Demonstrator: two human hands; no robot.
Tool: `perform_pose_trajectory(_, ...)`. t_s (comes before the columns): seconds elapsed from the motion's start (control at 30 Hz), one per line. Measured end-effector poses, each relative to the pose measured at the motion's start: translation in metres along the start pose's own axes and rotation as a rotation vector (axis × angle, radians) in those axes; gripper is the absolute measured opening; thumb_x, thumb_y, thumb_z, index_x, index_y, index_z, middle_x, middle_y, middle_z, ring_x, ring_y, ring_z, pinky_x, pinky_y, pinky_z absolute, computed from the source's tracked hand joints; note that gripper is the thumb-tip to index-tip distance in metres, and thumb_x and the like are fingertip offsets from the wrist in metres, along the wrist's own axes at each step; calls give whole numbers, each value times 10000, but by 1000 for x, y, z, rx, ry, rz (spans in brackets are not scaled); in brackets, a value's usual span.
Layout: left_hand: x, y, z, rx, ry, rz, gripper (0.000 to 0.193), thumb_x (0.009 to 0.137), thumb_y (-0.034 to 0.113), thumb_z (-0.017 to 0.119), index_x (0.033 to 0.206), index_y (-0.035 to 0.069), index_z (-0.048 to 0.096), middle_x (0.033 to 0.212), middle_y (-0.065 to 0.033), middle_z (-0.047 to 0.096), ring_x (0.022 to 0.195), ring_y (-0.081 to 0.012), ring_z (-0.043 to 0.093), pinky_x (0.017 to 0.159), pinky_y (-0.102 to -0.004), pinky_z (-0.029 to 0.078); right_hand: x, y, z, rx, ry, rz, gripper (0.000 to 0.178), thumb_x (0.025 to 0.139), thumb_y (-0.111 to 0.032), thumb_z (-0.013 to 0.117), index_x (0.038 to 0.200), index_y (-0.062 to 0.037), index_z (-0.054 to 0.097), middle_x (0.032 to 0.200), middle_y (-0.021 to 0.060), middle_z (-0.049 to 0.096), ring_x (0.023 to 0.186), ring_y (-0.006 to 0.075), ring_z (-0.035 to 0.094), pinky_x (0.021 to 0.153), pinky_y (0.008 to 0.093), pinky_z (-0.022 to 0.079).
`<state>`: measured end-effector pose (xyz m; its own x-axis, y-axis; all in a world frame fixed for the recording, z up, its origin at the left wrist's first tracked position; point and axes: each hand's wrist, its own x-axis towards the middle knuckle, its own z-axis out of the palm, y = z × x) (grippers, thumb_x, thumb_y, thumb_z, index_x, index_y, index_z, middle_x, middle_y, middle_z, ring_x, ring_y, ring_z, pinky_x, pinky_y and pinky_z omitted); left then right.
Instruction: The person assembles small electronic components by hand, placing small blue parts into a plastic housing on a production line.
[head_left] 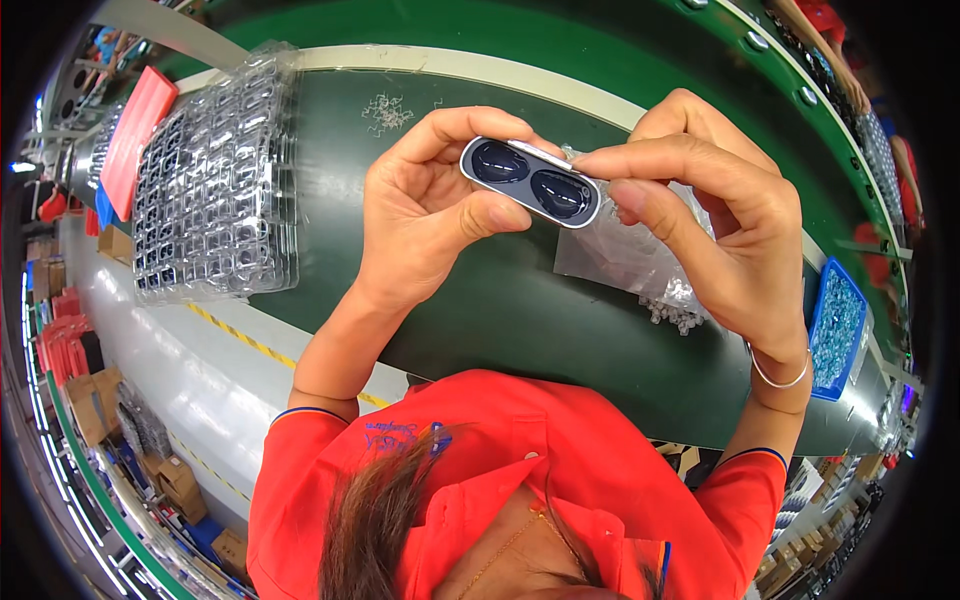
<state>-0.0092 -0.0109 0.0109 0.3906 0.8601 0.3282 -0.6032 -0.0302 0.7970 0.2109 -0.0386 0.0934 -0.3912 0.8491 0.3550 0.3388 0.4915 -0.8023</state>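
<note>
A small oval earbud charging case (531, 184) with two glossy dark hollows faces me above the green work surface. My left hand (420, 205) is closed round its left end, thumb along the lower edge and fingers behind. A pale, narrow lid edge shows along the case's upper side. My right hand (735, 205) is pinched at the right end: the index fingertip touches the lid edge and the thumb is bent close below it. The contact of the right thumb is partly hidden. Beneath the right hand is a clear plastic bag (610, 255).
Stacked clear plastic blister trays (215, 180) stand at the left, beside a red tray (145, 140). Small clear pieces (675, 315) spill near the bag. A blue bin (838, 330) of bluish clear pieces sits at the right. Thin scraps (387, 113) lie toward the back.
</note>
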Motion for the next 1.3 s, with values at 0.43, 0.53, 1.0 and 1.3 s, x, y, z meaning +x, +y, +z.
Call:
perform_pose_trajectory(0.43,-4,-5,-3,298,-176,101,447,732,-88,818,1133,-85,620,1070,-179,679,1030,-242,677,937,-365,559,-11,4,1,328,-48,370,159,813,103,708,968,67,711,859,79,601,728,130,624,624,242,537)
perform_pose_trajectory(0.53,-3,-10,-2,325,-201,68,427,728,-90,820,1115,-88,639,1070,-177,682,1024,-238,677,926,-363,562,-13,18,-1,388,-76,421,152,803,103,719,949,66,709,857,80,605,725,130,633,616,242,552)
perform_pose_trajectory(1.0,-10,-19,-4,289,-159,65,427,703,-128,814,1099,-89,660,1033,-157,691,993,-220,684,908,-359,576,-27,25,17,214,26,185,129,796,105,727,916,57,717,866,75,615,740,125,628,608,245,545)
perform_pose_trajectory(1.3,-4,-19,-4,258,-173,33,473,702,-140,809,1139,-86,635,1034,-147,685,970,-210,680,902,-353,574,-26,19,14,178,55,189,156,801,103,723,946,48,717,877,73,611,741,135,629,630,256,549)
